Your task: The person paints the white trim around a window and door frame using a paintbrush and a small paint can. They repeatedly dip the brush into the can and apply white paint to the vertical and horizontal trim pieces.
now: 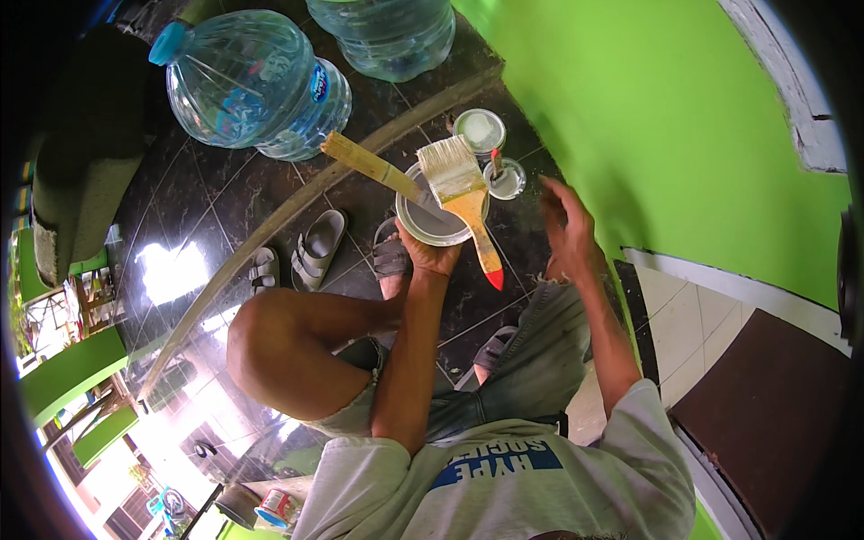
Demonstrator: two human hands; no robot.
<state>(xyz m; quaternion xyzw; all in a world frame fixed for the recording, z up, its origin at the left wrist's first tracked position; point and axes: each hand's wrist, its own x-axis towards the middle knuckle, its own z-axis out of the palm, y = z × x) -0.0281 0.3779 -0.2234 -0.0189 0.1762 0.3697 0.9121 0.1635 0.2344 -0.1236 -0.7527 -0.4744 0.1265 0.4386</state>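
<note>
My left hand [430, 256] is closed around the near lower side of an open paint can [418, 229] with grey paint inside. A flat wooden stick [369, 165] stands tilted in it, its upper end pointing to the far left. Across the can's right rim rests a wide paintbrush [464, 203], its pale bristles away from me and its red-tipped handle toward me. My right hand [569, 227] hovers to the right near the green wall, fingers apart and nothing in them. Just beyond the can are a small open tin [481, 131] and a small round container [507, 181], with a red-tipped tool [496, 162] at it.
Two large clear water bottles, one with a blue cap [252, 81] and another behind it [387, 36], stand at the far left. A pair of sandals [319, 247] lies on the dark tiles beside a raised edge [261, 229]. The green wall [666, 108] rises on the right.
</note>
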